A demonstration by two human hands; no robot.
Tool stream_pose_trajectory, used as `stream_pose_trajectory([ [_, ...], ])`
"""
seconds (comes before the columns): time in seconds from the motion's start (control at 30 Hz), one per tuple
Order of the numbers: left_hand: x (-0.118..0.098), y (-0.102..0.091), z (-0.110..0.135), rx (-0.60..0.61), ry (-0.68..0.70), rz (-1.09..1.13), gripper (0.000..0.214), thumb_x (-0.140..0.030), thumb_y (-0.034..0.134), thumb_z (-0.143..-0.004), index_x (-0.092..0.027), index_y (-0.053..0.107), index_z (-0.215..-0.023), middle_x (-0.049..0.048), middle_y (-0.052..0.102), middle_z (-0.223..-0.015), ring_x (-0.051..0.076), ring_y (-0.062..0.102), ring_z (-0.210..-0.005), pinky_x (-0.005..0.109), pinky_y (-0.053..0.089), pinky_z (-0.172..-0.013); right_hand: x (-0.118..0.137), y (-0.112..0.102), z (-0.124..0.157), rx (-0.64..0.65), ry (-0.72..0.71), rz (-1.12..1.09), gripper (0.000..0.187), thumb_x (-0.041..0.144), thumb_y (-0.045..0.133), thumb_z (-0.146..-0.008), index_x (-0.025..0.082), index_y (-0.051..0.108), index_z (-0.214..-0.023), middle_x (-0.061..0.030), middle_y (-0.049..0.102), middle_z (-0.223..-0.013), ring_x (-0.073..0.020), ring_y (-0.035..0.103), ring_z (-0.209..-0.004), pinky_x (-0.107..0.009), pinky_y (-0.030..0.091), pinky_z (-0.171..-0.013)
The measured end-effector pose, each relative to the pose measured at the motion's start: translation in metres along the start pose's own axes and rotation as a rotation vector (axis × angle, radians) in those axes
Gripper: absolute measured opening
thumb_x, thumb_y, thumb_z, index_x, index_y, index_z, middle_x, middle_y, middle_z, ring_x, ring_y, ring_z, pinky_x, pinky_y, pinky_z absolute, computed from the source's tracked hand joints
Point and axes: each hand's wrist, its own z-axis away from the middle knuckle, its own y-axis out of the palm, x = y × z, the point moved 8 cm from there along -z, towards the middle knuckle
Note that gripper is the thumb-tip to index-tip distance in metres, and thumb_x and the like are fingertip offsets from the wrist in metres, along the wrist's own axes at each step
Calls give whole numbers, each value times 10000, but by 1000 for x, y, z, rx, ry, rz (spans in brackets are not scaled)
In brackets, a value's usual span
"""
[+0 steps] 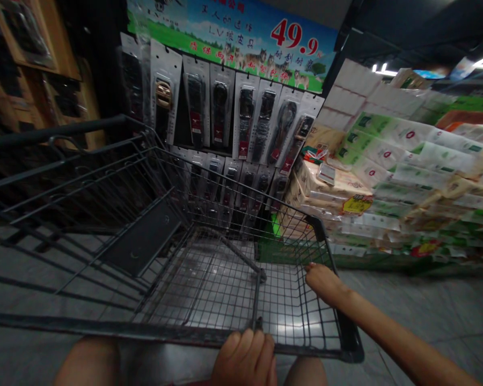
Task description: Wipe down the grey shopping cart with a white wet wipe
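Observation:
A dark wire shopping cart (209, 335) stands sideways in front of me, and its basket shows bare mesh and a folding flap (145, 230). My left hand (244, 356) is closed over the near side rail, knuckles up. Reaching in from the right, my right hand (324, 281) is closed at the narrow end of the cart, by the end rail and wires. Some of its fingers are hidden from view. The cart's push handle (64, 127) is at the far left.
Packaged belts (245, 115) hang in rows behind the cart, under a price banner (265, 48). Stacked tissue packs (402, 155) stand at the right on a green base. More boxed goods (64, 102) hang at the left. My knees (90, 362) are below the near rail, above grey floor tiles.

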Motion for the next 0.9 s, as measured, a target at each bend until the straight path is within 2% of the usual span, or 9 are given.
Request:
stream_pose_trajectory([
  [0.1,0,0,1,-10,6,-9,319,-166,292,-902,-198,596,-809,-23,647,-681,130,549,-672,300,385,-694,-15,-15,-4,-84,48,47,318,-28,421,-782,56,711,-880,-190,682,-960,-254,617,-963,-321,439,-880],
  [0.2,0,0,3,-14,4,-13,340,-177,276,-917,-199,595,-803,-25,648,-682,128,545,-683,298,381,-701,-20,-16,-4,-92,86,69,302,-9,443,-772,66,713,-885,-198,669,-989,-263,605,-974,-334,447,-867],
  [0.4,0,1,2,10,15,25,347,-189,259,-923,-188,597,-846,-20,648,-715,128,539,-711,300,375,-709,-5,-5,-3,-1,114,53,315,-16,436,-783,75,712,-906,-186,675,-982,-273,593,-1000,-325,458,-824],
  [0.6,-1,4,5,38,73,49,259,-180,328,-885,-173,586,-858,-13,614,-700,127,517,-667,300,358,-651,2,-8,-3,-28,126,59,290,-11,438,-800,62,713,-856,-188,692,-898,-281,616,-938,-339,460,-788],
  [0.7,0,4,8,34,75,37,252,-162,334,-874,-172,585,-872,-6,618,-722,127,532,-687,300,361,-674,4,-8,-1,-42,103,53,297,-27,435,-788,73,712,-821,-187,695,-858,-273,630,-915,-344,459,-804],
  [0.83,-1,0,13,8,92,34,251,-155,345,-868,-171,595,-860,-3,626,-725,126,544,-708,293,363,-695,10,-13,7,-6,76,-17,324,-67,426,-752,68,704,-850,-185,695,-889,-245,639,-928,-316,441,-857],
  [0.9,-1,-3,13,-8,83,37,278,-135,325,-869,-170,599,-831,-7,625,-704,123,541,-688,292,361,-692,19,-12,13,62,41,-136,293,-48,472,-725,80,706,-847,-164,700,-910,-226,645,-918,-276,456,-813],
])
